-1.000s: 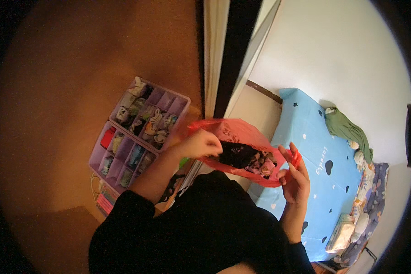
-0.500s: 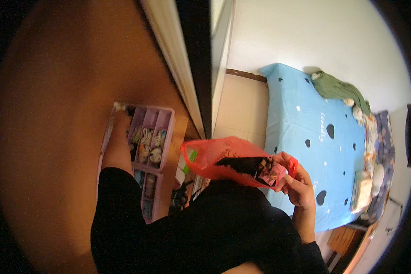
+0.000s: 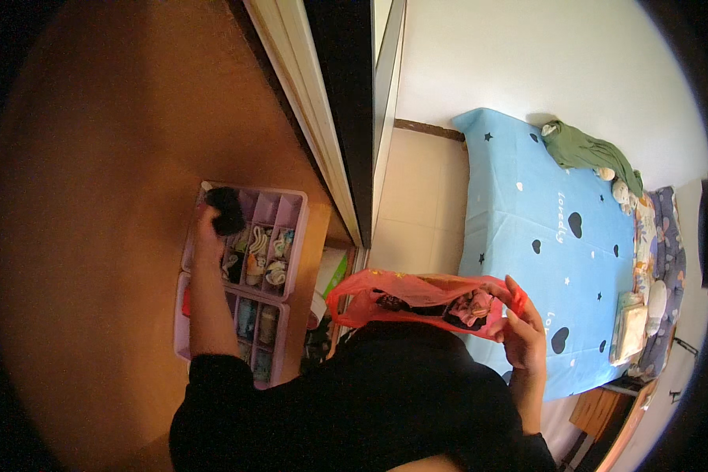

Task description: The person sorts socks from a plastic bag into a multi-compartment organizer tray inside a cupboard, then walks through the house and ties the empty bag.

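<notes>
Far to the left of a red plastic bag (image 3: 362, 297) spreads a broad brown surface (image 3: 94, 228), plain and in shadow. Nearer the bag, but still well to its left, the person's left hand (image 3: 207, 226) has its fingers curled around a soft black bundle (image 3: 228, 212); the bundle hides part of the grip. The hand is over the far-left corner of a purple divided box (image 3: 293, 209), where small rolled cloths fill some compartments. A second purple box (image 3: 284, 324), also divided and part filled, lies just beside it, directly left of the bag. A strip of lighter wood (image 3: 316, 236) shows between the boxes and the bag.

Beyond the bag, a white door frame (image 3: 295, 79) and a black panel (image 3: 340, 86) run away from the person. The bag is slung in front of the black-clothed body, its mouth gaping on pink and dark cloth (image 3: 472, 307). Pale floor tiles (image 3: 417, 189) lie past it.

At the bag's right end, the right hand (image 3: 521, 334) is partly closed, thumb and fingers gripping its edge. Right of the bag stretches a bed (image 3: 582, 275) with a blue sheet patterned with hearts and stars; a crumpled green cloth (image 3: 598, 157) lies along its far side, against a white wall (image 3: 543, 63). Patterned bedding (image 3: 665, 236) is farthest right.
</notes>
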`<action>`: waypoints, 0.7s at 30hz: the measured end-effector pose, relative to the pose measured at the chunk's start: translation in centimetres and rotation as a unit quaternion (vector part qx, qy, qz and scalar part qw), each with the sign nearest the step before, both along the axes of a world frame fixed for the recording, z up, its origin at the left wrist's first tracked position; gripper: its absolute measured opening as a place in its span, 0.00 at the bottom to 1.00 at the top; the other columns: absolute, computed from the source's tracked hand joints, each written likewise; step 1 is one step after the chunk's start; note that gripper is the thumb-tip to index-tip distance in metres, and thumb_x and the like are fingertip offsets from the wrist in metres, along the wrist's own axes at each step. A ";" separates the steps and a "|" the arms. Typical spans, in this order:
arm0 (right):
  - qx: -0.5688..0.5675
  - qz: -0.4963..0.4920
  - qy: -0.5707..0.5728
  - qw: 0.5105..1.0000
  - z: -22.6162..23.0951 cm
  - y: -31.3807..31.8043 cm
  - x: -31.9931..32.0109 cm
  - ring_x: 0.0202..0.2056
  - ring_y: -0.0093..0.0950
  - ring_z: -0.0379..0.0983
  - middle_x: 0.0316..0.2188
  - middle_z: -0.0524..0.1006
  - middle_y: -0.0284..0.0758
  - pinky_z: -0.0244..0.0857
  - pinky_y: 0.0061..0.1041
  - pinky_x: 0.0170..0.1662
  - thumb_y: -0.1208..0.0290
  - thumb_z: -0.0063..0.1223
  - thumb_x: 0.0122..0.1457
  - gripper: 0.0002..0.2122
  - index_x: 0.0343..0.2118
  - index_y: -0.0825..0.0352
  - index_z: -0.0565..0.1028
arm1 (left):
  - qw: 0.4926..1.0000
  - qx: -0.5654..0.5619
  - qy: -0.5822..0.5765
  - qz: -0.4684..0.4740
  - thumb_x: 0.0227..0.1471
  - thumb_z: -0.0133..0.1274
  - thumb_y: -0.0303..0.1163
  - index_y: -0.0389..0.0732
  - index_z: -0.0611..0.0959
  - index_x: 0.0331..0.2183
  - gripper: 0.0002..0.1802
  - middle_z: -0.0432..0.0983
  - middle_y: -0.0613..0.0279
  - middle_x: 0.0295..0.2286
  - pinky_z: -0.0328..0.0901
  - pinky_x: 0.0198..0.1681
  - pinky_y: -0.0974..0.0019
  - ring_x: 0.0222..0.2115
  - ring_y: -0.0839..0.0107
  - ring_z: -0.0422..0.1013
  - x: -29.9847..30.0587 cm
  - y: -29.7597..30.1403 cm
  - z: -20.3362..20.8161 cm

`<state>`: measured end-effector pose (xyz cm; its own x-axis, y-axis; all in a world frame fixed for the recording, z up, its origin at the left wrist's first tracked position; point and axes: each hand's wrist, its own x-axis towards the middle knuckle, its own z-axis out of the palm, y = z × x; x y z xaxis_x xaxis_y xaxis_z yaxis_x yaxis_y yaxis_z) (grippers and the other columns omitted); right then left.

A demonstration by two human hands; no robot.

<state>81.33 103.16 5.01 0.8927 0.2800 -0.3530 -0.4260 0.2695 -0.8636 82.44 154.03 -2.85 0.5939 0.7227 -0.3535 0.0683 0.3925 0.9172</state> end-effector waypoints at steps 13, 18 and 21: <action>0.105 0.015 -0.013 0.994 -1.4 2.4 2.7 0.43 0.26 0.63 0.46 0.62 0.37 0.64 0.26 0.42 0.80 0.43 0.52 0.29 0.56 0.64 0.45 | 0.800 0.250 -0.181 -0.514 0.37 0.56 0.24 0.37 0.68 0.24 0.12 0.67 0.65 0.25 0.59 0.28 0.78 0.24 0.79 0.63 4.4 -30.8 4.6; 0.215 -0.028 -0.023 0.976 -1.6 1.1 3.1 0.44 0.29 0.63 0.45 0.64 0.37 0.61 0.30 0.45 0.85 0.40 0.48 0.28 0.54 0.65 0.50 | 0.736 0.112 -0.282 -0.605 0.37 0.52 0.15 0.34 0.70 0.31 0.14 0.66 0.62 0.32 0.62 0.35 0.75 0.33 0.76 0.66 4.0 -31.9 4.8; 0.242 -0.044 0.000 0.969 -1.8 0.8 3.2 0.43 0.29 0.64 0.43 0.65 0.38 0.62 0.29 0.44 0.86 0.39 0.47 0.26 0.52 0.67 0.55 | 0.790 -0.048 -0.180 -0.585 0.36 0.52 0.13 0.33 0.69 0.37 0.21 0.65 0.60 0.35 0.63 0.35 0.75 0.32 0.76 0.67 4.0 -32.1 4.8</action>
